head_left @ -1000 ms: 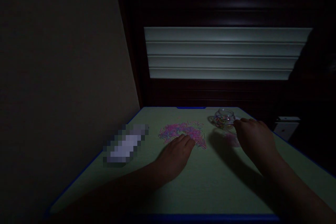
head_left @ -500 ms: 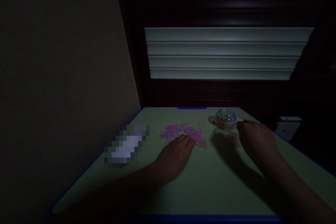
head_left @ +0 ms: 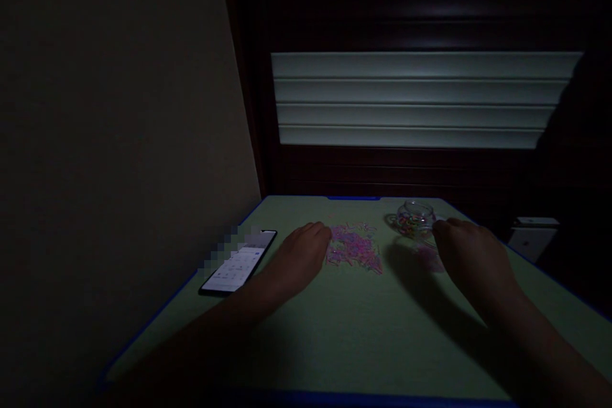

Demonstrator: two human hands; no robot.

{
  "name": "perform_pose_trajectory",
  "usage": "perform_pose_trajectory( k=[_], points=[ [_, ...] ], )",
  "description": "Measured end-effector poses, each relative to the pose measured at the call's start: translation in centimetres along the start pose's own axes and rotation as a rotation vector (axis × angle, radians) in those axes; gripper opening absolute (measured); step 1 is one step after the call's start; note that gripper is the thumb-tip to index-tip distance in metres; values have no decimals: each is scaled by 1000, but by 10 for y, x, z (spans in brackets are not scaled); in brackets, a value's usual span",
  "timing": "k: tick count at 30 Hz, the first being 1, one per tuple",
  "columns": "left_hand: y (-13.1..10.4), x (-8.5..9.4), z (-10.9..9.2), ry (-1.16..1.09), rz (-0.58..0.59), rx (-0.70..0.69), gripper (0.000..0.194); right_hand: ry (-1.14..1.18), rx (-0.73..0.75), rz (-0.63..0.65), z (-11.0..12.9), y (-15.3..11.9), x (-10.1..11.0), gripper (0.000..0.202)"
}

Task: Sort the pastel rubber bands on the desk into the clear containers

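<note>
A loose pile of small pink and purple pieces (head_left: 356, 250), too fine to name, is spread on the pale green table (head_left: 363, 331). At the pile's left edge my left hand (head_left: 303, 248) is closed, its fingers together and curled down; the fingertips are hidden. My right hand (head_left: 471, 252) is pinched at a see-through container (head_left: 430, 241), whose shape is hard to make out in the dark. Pink pieces (head_left: 430, 259) show at its lower part. Just behind it stands a clear glass jar (head_left: 415, 220) with a side handle, holding multicoloured pieces.
A phone (head_left: 239, 264) with a lit screen lies at the table's left, close to my left forearm. A wall (head_left: 143, 108) rises along the left side. Dark panelling with pale slats (head_left: 411, 99) is behind the table, and a white box (head_left: 533, 239) stands beyond its right edge.
My left hand has moved left and slightly away from me, from the pile's front to its left edge. My right hand keeps its grip in nearly the same place.
</note>
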State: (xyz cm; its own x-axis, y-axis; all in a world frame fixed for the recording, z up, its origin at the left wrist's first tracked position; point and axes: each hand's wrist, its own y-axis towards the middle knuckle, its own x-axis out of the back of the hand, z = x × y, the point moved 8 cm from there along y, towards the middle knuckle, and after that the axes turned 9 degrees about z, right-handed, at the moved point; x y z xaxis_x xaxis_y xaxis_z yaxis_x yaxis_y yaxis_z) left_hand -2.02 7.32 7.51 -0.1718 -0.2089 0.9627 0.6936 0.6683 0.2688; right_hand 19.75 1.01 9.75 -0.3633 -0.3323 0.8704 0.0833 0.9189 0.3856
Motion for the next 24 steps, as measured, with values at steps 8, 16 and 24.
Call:
perform_pose_trajectory(
  k=[8, 16, 24],
  points=[
    [-4, -10, 44, -32, 264, 195, 25, 292, 82, -150, 16, -4, 10, 23],
    [-12, -22, 42, -1, 379, 205, 26, 477, 186, -76, 29, -3, 5, 23],
    [-15, -25, 42, -46, 401, 240, 18, 496, 205, -23, 32, -2, 2, 20]
  ],
)
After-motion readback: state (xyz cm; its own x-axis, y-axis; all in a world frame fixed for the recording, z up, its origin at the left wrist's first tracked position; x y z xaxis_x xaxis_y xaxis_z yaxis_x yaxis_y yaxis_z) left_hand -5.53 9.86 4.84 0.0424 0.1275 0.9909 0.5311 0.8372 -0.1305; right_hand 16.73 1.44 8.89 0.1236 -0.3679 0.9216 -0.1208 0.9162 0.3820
